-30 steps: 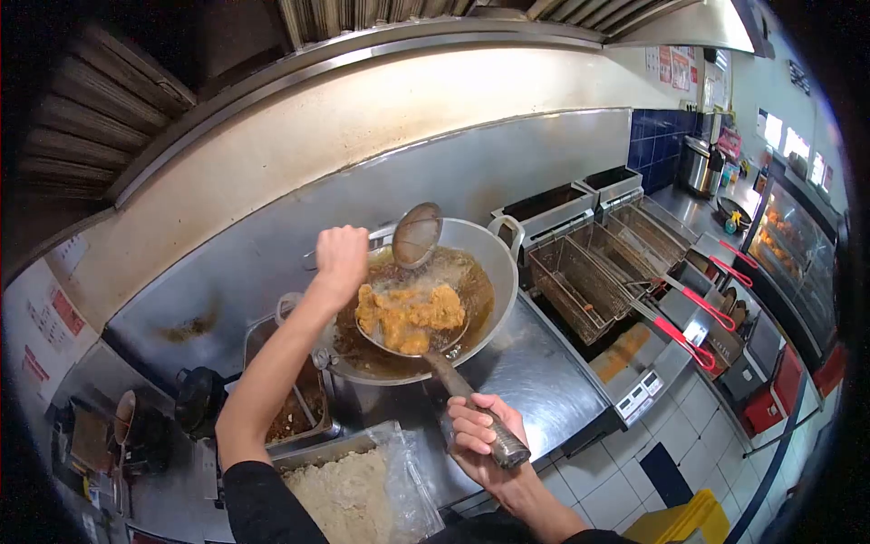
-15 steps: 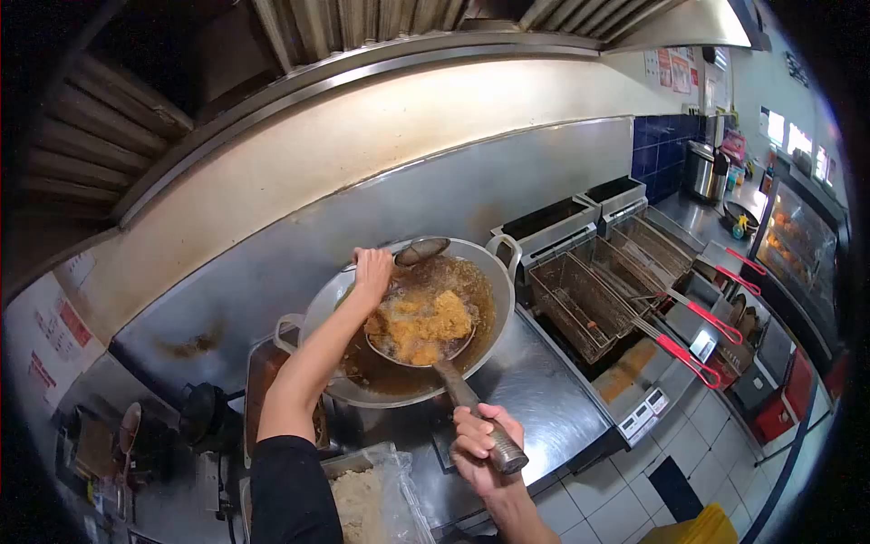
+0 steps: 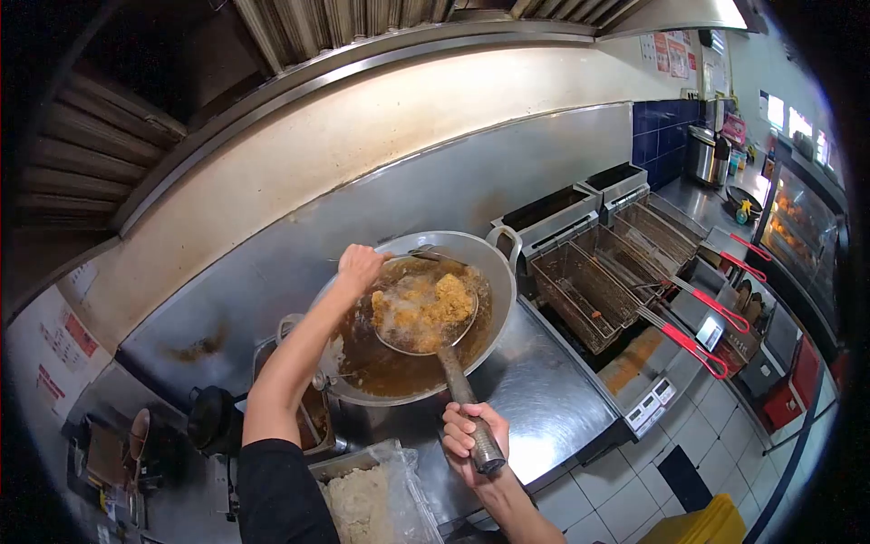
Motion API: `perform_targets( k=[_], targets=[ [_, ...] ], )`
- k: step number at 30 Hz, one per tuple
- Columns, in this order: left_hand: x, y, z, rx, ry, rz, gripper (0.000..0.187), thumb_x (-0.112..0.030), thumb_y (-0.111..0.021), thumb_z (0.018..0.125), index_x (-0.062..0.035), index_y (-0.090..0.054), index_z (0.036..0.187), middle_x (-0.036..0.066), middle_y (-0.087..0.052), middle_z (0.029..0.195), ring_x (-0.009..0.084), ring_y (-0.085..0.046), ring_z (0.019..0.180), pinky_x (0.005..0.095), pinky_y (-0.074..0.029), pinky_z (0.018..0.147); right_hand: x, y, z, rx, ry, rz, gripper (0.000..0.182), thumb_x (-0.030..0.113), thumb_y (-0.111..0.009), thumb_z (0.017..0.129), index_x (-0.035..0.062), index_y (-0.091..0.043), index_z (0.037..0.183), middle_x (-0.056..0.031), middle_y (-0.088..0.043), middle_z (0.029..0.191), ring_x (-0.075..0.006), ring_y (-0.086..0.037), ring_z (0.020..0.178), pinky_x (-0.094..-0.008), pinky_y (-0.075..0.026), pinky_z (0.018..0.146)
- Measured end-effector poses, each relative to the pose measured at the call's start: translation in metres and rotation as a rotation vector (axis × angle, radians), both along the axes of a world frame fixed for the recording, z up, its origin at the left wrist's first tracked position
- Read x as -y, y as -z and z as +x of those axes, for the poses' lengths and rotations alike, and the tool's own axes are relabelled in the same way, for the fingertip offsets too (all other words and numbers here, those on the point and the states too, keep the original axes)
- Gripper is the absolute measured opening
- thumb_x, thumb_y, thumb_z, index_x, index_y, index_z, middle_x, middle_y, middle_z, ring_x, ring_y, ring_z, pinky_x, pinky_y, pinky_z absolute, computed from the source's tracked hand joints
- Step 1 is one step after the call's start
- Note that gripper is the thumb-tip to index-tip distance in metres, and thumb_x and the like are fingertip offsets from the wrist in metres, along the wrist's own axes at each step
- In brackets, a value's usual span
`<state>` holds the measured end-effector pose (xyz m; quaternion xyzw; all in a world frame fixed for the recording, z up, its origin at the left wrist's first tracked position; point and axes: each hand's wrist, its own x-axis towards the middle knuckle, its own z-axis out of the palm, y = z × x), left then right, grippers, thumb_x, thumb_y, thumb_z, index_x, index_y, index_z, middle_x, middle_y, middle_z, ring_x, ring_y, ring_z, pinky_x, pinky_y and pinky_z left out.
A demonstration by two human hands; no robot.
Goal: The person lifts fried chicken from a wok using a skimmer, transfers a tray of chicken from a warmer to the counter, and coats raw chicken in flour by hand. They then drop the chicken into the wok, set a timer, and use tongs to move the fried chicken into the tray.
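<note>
A large two-handled wok holds brown, bubbling oil. My right hand is closed around the thick handle of a round skimmer. Golden, crumb-coated fried pieces lie in the skimmer's bowl, within the wok; steam partly blurs them. Over the wok's far left side, my left hand grips the handle of what looks like a ladle. Its dark head sits at the far edge of the oil, partly hard to make out.
Fryer baskets with red handles stand at the right. In front of the wok is a tray of pale breading flour with a plastic bag. A metal tray sits at its left. A range hood hangs overhead.
The ladle's head has dropped and turned toward the oil, and my left hand has shifted slightly left. My right hand and the skimmer have moved slightly; the fried pieces sit more gathered in its bowl.
</note>
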<state>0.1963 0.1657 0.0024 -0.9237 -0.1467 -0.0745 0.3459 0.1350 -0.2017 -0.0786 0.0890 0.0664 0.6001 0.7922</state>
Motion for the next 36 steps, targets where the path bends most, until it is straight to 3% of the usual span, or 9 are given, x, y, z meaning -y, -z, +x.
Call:
perform_targets(
  k=[7, 9, 12, 16, 19, 28, 30, 36],
  targets=[
    [0.015, -0.033, -0.013, 0.002, 0.075, 0.080, 0.037, -0.015, -0.048, 0.086, -0.0359, -0.065, 0.111, 0.005, -0.063, 0.061, 0.0191, -0.064, 0.057, 0.0333, -0.045, 0.049, 0.001, -0.002, -0.002, 0.007, -0.004, -0.027, 0.011, 0.014, -0.044, 0.086, 0.0032, -0.045, 0.082, -0.0001, -0.040, 0.058, -0.0120, -0.039, 0.042, -0.0254, -0.035, 0.039],
    [0.017, -0.039, -0.024, -0.030, 0.112, 0.076, 0.050, -0.006, -0.050, 0.081, -0.0352, -0.059, 0.120, 0.008, -0.059, 0.057, 0.0228, -0.059, 0.051, 0.0342, -0.042, 0.046, 0.004, -0.002, -0.002, 0.006, 0.002, -0.036, 0.011, 0.014, -0.045, 0.086, 0.0031, -0.046, 0.082, 0.0000, -0.040, 0.058, -0.0120, -0.039, 0.042, -0.0254, -0.035, 0.039],
    [0.020, -0.043, -0.043, -0.051, 0.099, 0.102, 0.051, -0.005, -0.050, 0.082, -0.0347, -0.058, 0.122, 0.008, -0.057, 0.055, 0.0224, -0.058, 0.049, 0.0335, -0.041, 0.044, 0.006, -0.003, -0.005, -0.007, -0.019, -0.026, 0.012, 0.015, -0.044, 0.087, 0.0035, -0.046, 0.083, 0.0001, -0.039, 0.058, -0.0125, -0.039, 0.042, -0.0263, -0.035, 0.039],
    [0.019, -0.045, -0.064, 0.020, 0.166, 0.122, 0.054, -0.003, -0.051, 0.079, -0.0341, -0.058, 0.122, 0.009, -0.056, 0.056, 0.0226, -0.058, 0.050, 0.0348, -0.044, 0.046, 0.011, -0.009, -0.015, 0.152, -0.068, -0.069, 0.013, 0.018, -0.043, 0.089, 0.0082, -0.045, 0.081, 0.0006, -0.039, 0.059, -0.0135, -0.040, 0.043, -0.0281, -0.035, 0.039],
    [0.026, -0.049, -0.064, 0.023, 0.077, 0.016, 0.053, -0.003, -0.053, 0.076, -0.0330, -0.060, 0.120, 0.012, -0.060, 0.063, 0.0251, -0.061, 0.055, 0.0365, -0.046, 0.049, -0.002, 0.002, -0.018, 0.257, -0.039, -0.140, 0.013, 0.020, -0.045, 0.090, 0.0110, -0.044, 0.080, 0.0009, -0.039, 0.058, -0.0137, -0.042, 0.043, -0.0286, -0.035, 0.039],
    [0.024, -0.043, -0.029, 0.178, -0.003, -0.044, 0.048, -0.003, -0.051, 0.078, -0.0297, -0.063, 0.116, 0.014, -0.063, 0.067, 0.0278, -0.064, 0.060, 0.0380, -0.049, 0.054, -0.019, 0.024, -0.018, 0.300, 0.004, -0.147, 0.009, 0.020, -0.046, 0.089, 0.0125, -0.045, 0.085, 0.0007, -0.040, 0.057, -0.0133, -0.044, 0.043, -0.0290, -0.039, 0.040],
    [0.030, -0.042, -0.015, 0.254, -0.028, -0.030, 0.032, -0.010, -0.049, 0.083, -0.0257, -0.068, 0.105, 0.012, -0.065, 0.068, 0.0257, -0.066, 0.064, 0.0368, -0.050, 0.057, -0.019, 0.025, -0.018, 0.291, 0.010, -0.147, 0.009, 0.020, -0.046, 0.089, 0.0125, -0.045, 0.085, 0.0008, -0.040, 0.057, -0.0133, -0.044, 0.043, -0.0290, -0.039, 0.040],
    [0.015, -0.011, 0.037, 0.233, -0.033, 0.035, 0.017, -0.017, -0.053, 0.082, -0.0204, -0.069, 0.085, 0.006, -0.066, 0.068, 0.0229, -0.067, 0.067, 0.0409, -0.048, 0.052, -0.021, 0.026, -0.016, 0.272, 0.012, -0.104, 0.010, 0.020, -0.046, 0.089, 0.0127, -0.044, 0.082, 0.0009, -0.040, 0.056, -0.0133, -0.044, 0.043, -0.0289, -0.039, 0.040]
  ],
)
